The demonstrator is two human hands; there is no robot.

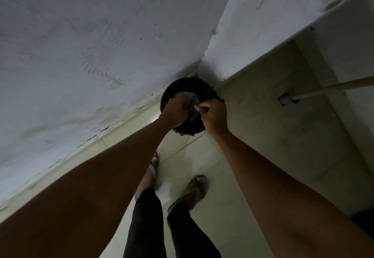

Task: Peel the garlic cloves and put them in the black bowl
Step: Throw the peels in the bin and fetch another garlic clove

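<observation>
Black bowl (188, 88) behind both hands

Dim, murky head view with heavy wide-angle stretch.

Little light reaches the scene; the pale plastered wall (91, 35) at upper left is the brightest area, grey-blue and evenly lit, while the beige tiled floor (263, 136) sits duller. The round black bowl (188, 88) reads almost as a silhouette, its inside hard to make out. Both bare forearms darken towards the lower corners, where the lens swells them greatly. Soft shadows lie on the floor beside the feet in light flip-flops (197, 189). Detail is soft and smeared throughout, without glare.
</observation>
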